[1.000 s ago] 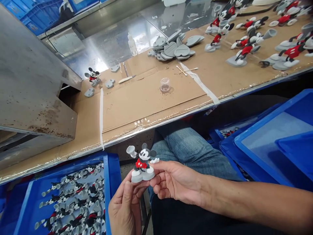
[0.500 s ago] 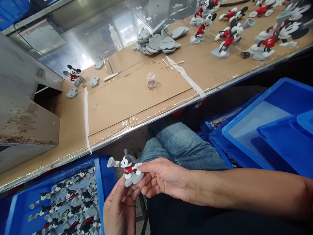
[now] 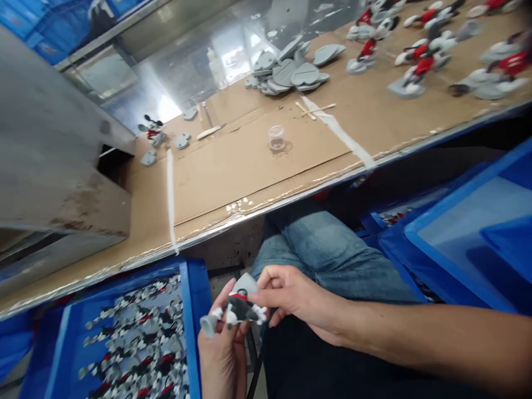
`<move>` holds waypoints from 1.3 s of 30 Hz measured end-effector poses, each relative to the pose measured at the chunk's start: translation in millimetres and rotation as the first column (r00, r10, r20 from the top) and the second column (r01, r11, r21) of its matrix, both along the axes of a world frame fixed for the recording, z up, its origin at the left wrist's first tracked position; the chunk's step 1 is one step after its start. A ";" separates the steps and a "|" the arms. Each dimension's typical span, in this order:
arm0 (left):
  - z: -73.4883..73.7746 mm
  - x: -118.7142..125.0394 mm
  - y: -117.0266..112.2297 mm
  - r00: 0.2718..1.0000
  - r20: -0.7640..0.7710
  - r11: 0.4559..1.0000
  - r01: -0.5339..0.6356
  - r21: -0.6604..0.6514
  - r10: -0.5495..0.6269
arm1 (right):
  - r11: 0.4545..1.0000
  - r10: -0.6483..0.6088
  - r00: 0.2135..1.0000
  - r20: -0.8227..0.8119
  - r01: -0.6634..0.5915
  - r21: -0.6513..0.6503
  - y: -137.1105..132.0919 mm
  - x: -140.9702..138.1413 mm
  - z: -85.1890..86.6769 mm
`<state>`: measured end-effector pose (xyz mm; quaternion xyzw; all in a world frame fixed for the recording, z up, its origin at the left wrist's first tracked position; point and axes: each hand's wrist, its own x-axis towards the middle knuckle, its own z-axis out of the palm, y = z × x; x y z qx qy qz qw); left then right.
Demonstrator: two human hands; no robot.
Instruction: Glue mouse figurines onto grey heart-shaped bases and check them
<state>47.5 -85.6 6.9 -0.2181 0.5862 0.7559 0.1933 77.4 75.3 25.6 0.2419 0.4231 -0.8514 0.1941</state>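
Both my hands hold a Mickey Mouse figurine point(image 3: 238, 308) above my lap, tipped over so its grey base point(image 3: 246, 285) points up and away. Its grey horn point(image 3: 208, 326) sticks out at the lower left. My left hand point(image 3: 221, 354) cradles the figurine from below, and my right hand point(image 3: 293, 293) pinches it from the right side. Part of the red shorts shows, and the fingers hide some of the body. A blue tray point(image 3: 192, 310) packed with several similar figurines lies just left of my left hand.
A cardboard-covered bench edge point(image 3: 257, 194) runs ahead, holding a plastic cup point(image 3: 276, 138), a craft knife point(image 3: 210, 132), wooden sticks point(image 3: 313, 110), a pile of grey bases point(image 3: 286, 72) and several figurines point(image 3: 424, 66). Blue crates point(image 3: 457, 238) stand at right; a metal panel point(image 3: 54, 155) stands at left.
The figurine has been turned over, from upright to base-up with the horn pointing down-left. My right hand has shifted its grip, and the view has swung slightly.
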 end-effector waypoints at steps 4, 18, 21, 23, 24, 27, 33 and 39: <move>3.3 8.2 5.8 0.994 -0.101 0.997 0.055 0.052 -0.050 | 0.995 0.047 0.998 -0.046 -0.043 0.091 1.0 1.9 -2.1; 12.1 15.6 -20.5 0.973 -0.213 0.996 -0.082 0.046 0.090 | 0.943 0.289 0.957 -0.029 -0.280 0.178 -28.0 -0.6 -8.1; 18.5 11.5 -71.5 0.949 -0.238 0.978 -0.210 0.008 0.206 | 0.931 0.335 0.942 -0.011 -0.329 0.155 -37.6 -2.0 -8.7; 18.2 15.4 -125.1 0.912 -0.259 0.940 -0.338 -0.037 0.318 | 0.930 0.342 0.939 0.029 -0.343 0.130 -41.1 -2.0 -10.7; 15.4 19.9 -155.6 0.879 -0.272 0.904 -0.422 -0.067 0.390 | 0.932 0.338 0.940 0.050 -0.341 0.119 -42.1 -1.9 -11.7; -5.3 41.7 -247.1 0.782 -0.226 0.760 -0.620 -0.196 0.580 | 0.947 0.304 0.949 0.084 -0.311 0.087 -44.1 -1.6 -13.1; -75.1 78.7 -356.7 0.648 -0.066 0.587 -0.724 -0.362 0.758 | 0.945 0.315 0.946 0.074 -0.320 0.075 -47.1 3.9 -15.5; -119.6 66.2 -384.4 0.604 -0.011 0.551 -0.735 -0.394 0.797 | 0.934 0.309 0.947 0.084 -0.319 0.160 -48.5 7.9 -32.2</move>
